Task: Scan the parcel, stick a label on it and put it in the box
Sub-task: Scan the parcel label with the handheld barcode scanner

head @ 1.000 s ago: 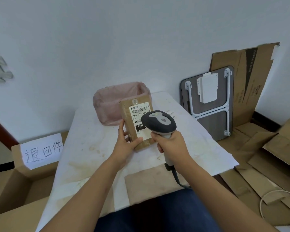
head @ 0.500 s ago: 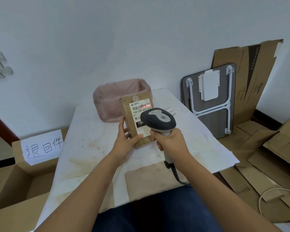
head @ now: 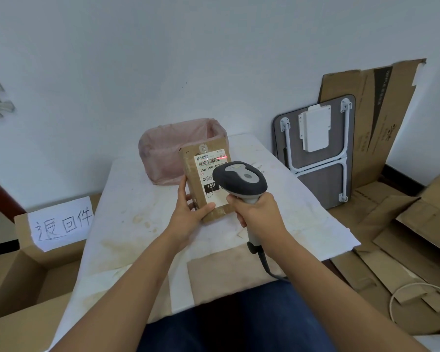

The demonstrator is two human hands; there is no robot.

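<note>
My left hand (head: 189,208) holds a brown cardboard parcel (head: 192,168) upright over the table, gripping its lower left side. A white shipping label with a barcode faces me on the parcel. My right hand (head: 255,212) is closed around the handle of a grey barcode scanner (head: 239,180), whose head covers the label's lower right. A red scan line glows at the barcode's upper right corner. An open cardboard box (head: 33,270) with a handwritten paper sign stands on the floor at the left.
A bin lined with a pink bag (head: 168,146) stands at the back of the white-covered table (head: 127,212). A folded table (head: 315,151) and flattened cardboard (head: 391,237) lean and lie at the right. The scanner's cable trails toward my lap.
The red scan line appeared on the barcode about half a second ago and is still on. Both hands with parcel and scanner have kept almost still.
</note>
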